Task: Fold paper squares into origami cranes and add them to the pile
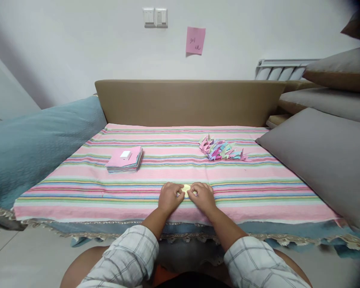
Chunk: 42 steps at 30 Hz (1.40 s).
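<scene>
A small pale yellow piece of paper (186,190) lies near the front of the striped cloth (180,172). My left hand (169,197) pinches its left side between thumb and forefinger. On the other side, my right hand (202,196) grips its right edge in the same way. Fingers cover both ends of the paper, so its full outline is hidden. Beyond my hands to the left sits a stack of coloured paper sheets (116,159) with a small white block (125,155) on top. Several folded paper figures (217,150) in mixed colours are heaped at the back right.
The cloth covers a sofa seat with a brown backrest (186,102). A blue-draped armrest (45,140) bounds the left side. Grey cushions (324,156) pile up on the right. A pink note (195,41) and light switches (155,17) are on the wall.
</scene>
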Tool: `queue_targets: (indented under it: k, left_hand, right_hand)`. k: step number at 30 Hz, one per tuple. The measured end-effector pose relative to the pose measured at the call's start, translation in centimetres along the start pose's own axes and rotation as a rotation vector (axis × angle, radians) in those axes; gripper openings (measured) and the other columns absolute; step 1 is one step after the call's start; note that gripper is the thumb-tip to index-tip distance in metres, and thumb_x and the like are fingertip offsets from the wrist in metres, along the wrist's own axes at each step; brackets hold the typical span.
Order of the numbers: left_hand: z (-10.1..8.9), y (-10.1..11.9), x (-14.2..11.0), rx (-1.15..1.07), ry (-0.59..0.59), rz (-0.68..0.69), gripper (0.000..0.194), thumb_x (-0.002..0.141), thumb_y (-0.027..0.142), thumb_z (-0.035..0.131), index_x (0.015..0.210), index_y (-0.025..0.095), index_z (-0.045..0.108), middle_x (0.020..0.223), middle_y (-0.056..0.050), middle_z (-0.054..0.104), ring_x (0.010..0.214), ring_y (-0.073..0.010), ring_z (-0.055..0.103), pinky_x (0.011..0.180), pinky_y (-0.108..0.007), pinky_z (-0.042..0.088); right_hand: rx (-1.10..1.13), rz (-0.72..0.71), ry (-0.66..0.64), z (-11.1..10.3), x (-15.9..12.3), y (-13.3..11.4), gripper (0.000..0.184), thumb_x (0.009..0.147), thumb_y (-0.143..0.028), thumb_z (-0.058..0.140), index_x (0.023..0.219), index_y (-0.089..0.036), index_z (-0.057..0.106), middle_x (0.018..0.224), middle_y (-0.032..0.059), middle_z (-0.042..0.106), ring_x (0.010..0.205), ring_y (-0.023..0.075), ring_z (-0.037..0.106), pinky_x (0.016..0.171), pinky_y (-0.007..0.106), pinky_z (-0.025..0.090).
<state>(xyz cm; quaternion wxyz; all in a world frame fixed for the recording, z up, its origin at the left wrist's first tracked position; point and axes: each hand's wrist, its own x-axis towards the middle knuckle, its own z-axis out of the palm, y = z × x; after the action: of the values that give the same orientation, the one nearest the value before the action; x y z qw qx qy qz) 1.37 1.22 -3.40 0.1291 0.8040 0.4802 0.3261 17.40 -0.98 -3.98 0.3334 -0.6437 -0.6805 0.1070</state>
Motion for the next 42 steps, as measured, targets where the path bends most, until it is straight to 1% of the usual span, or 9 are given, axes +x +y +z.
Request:
queue_targets:
  k: [3, 6, 12, 17, 24, 27, 30, 35, 42]
  left_hand:
    - [0.0, 0.0, 0.0, -0.006, 0.001, -0.030, 0.002, 0.071, 0.021, 0.062, 0.072, 0.022, 0.060, 0.093, 0.000, 0.071, 0.087, -0.0190, 0.057, 0.087, -0.037, 0.040]
    - [-0.1, -0.2, 0.0, -0.014, -0.012, -0.026, 0.009, 0.072, 0.022, 0.062, 0.081, 0.023, 0.062, 0.095, 0.000, 0.071, 0.088, -0.0190, 0.057, 0.086, -0.037, 0.041]
    - [-0.2, -0.6, 0.0, 0.020, -0.078, 0.091, 0.020, 0.080, 0.018, 0.054, 0.085, 0.029, 0.070, 0.102, 0.002, 0.069, 0.095, -0.0181, 0.056, 0.090, -0.038, 0.038]
    - [-0.1, -0.5, -0.1, 0.119, -0.095, 0.127, 0.026, 0.083, 0.019, 0.051, 0.090, 0.033, 0.071, 0.106, 0.001, 0.067, 0.096, -0.0190, 0.053, 0.091, -0.041, 0.037]
    - [-0.3, -0.1, -0.1, 0.127, -0.095, 0.134, 0.025, 0.082, 0.017, 0.052, 0.088, 0.032, 0.071, 0.106, 0.000, 0.066, 0.094, -0.0199, 0.054, 0.090, -0.041, 0.037]
    - [-0.4, -0.2, -0.2, 0.127, -0.096, 0.137, 0.025, 0.082, 0.017, 0.052, 0.089, 0.032, 0.071, 0.107, 0.000, 0.066, 0.095, -0.0198, 0.053, 0.090, -0.041, 0.037]
    - [-0.3, -0.3, -0.2, 0.133, -0.104, 0.137, 0.026, 0.083, 0.018, 0.051, 0.091, 0.033, 0.070, 0.108, 0.001, 0.065, 0.096, -0.0199, 0.052, 0.090, -0.041, 0.036]
    - [-0.3, -0.4, -0.2, 0.142, -0.109, 0.138, 0.026, 0.083, 0.019, 0.050, 0.091, 0.033, 0.070, 0.108, 0.001, 0.065, 0.096, -0.0197, 0.052, 0.090, -0.041, 0.036]
    - [-0.2, -0.4, -0.1, 0.143, -0.106, 0.130, 0.025, 0.083, 0.019, 0.050, 0.091, 0.032, 0.071, 0.107, 0.000, 0.066, 0.097, -0.0200, 0.053, 0.090, -0.042, 0.036]
  right_hand:
    - [0.012, 0.019, 0.008, 0.0, 0.0, 0.1, 0.011, 0.075, -0.032, 0.058, 0.069, -0.023, 0.057, 0.087, -0.0027, 0.065, 0.089, 0.0179, 0.053, 0.088, 0.035, 0.028]
    - [0.028, 0.035, -0.009, 0.0, 0.0, 0.3, 0.010, 0.076, -0.033, 0.057, 0.073, -0.024, 0.057, 0.086, -0.0024, 0.065, 0.089, 0.0185, 0.053, 0.089, 0.036, 0.028]
    - [0.047, 0.043, -0.042, -0.1, 0.0, 0.4, 0.010, 0.079, -0.034, 0.054, 0.078, -0.026, 0.059, 0.089, -0.0019, 0.065, 0.093, 0.0194, 0.053, 0.091, 0.038, 0.028]
    - [0.068, 0.011, -0.057, -0.4, -0.1, 0.6, 0.013, 0.080, -0.029, 0.049, 0.084, -0.027, 0.061, 0.096, -0.0015, 0.066, 0.096, 0.0188, 0.053, 0.091, 0.038, 0.028]
    - [0.155, 0.001, -0.064, -0.7, -0.2, 1.1, 0.029, 0.078, -0.015, 0.037, 0.088, -0.027, 0.062, 0.100, -0.0015, 0.066, 0.099, 0.0180, 0.054, 0.093, 0.038, 0.029]
    - [0.133, 0.033, -0.041, -0.5, -0.2, 0.8, 0.020, 0.079, -0.024, 0.044, 0.086, -0.026, 0.062, 0.095, -0.0010, 0.067, 0.095, 0.0186, 0.055, 0.093, 0.037, 0.030]
    - [0.080, 0.069, -0.009, -0.3, -0.1, 0.4, 0.014, 0.077, -0.034, 0.053, 0.084, -0.025, 0.062, 0.090, 0.0002, 0.066, 0.092, 0.0202, 0.055, 0.092, 0.038, 0.030]
    - [0.062, 0.099, -0.030, -0.1, 0.1, 0.1, 0.013, 0.074, -0.031, 0.056, 0.084, -0.025, 0.061, 0.091, -0.0004, 0.066, 0.093, 0.0208, 0.054, 0.091, 0.039, 0.030]
    - [0.122, 0.078, -0.078, -0.4, 0.3, 0.8, 0.016, 0.076, -0.023, 0.050, 0.086, -0.026, 0.062, 0.095, -0.0006, 0.066, 0.096, 0.0201, 0.054, 0.093, 0.040, 0.029]
